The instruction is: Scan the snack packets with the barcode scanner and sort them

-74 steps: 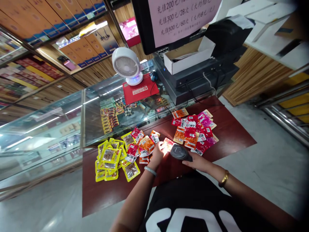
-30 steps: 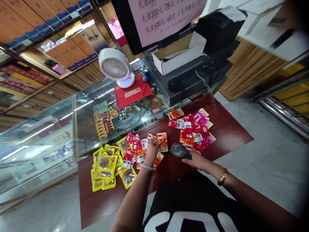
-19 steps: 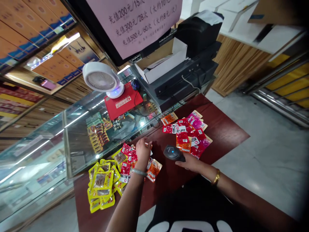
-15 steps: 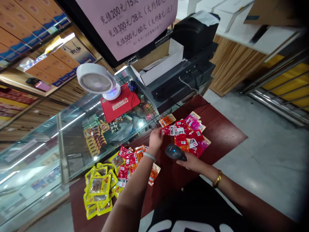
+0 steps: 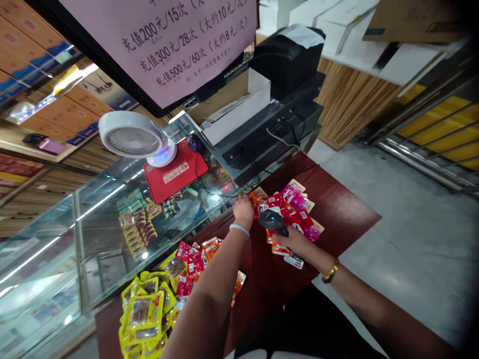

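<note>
My right hand (image 5: 296, 241) is wrapped round the handle of a black barcode scanner (image 5: 272, 220), its head with a small blue light over the loose pile. Beneath it spread red snack packets (image 5: 302, 218), with pink snack packets (image 5: 295, 199) on the far right side and more orange ones below. At the pile's left edge, the curled fingers of my left hand (image 5: 244, 208) close on an orange snack packet (image 5: 258, 195); its fingertips are partly hidden. Left of my left forearm lie yellow snack packets (image 5: 144, 314) and another group of red packets (image 5: 185, 284), partly covered by the arm.
Along the dark red tabletop (image 5: 337, 209) runs a glass display case (image 5: 108, 224). On it stand a white fan (image 5: 130, 134), a red mat (image 5: 175, 174) and a mouse (image 5: 193, 143). A monitor with a pink notice (image 5: 187, 45), a white box (image 5: 239, 112) and a black printer (image 5: 286, 57) stand behind.
My left hand has shifted from the red packets up to the orange one. The scanner has moved slightly up over the pile, and some packets now lie lower, nearer me. The view has shifted too.
</note>
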